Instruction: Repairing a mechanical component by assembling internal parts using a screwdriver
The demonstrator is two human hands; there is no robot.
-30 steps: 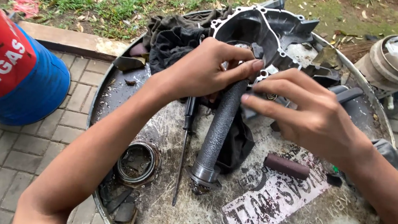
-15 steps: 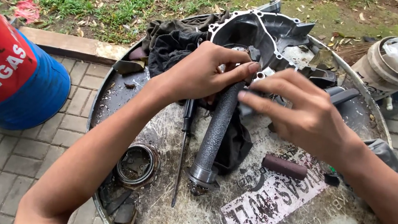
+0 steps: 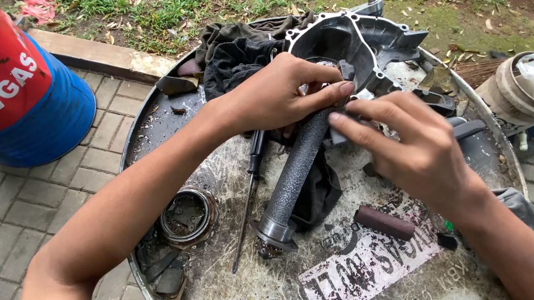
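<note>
At far left, on the paving: a blue drum with a red band, lying on its side, well apart from the work.

On the round metal tabletop, a drum top worn and stained, from left to right:

- Metal ring, round, dirty, near the left rim, with dark scraps just below it.
- Screwdriver, thin, dark handle, lying lengthwise beside the tube.
- Dark rag, crumpled at the far edge, partly under the casing.
- Left hand, fingers narrowed in a pinch on a small piece at the top end of the tube.
- Grey tube, rough-textured, flanged at its near end, lying on a dark cloth; its far end sits under both hands.
- Engine casing, grey cast metal, open side up, at the far edge, just behind the hands.
- Right hand, fingers narrowed, fingertips meeting those of the left hand on the same small piece; what that piece is cannot be told.
- Brown cylinder, short, lying loose near the right forearm.
- Round canister, off the tabletop at far right, with clear plastic inside.

State of work: the tube lies apart from the casing, loose parts remain scattered, and both hands are occupied at the tube's top end; nothing looks fitted together yet.
</note>
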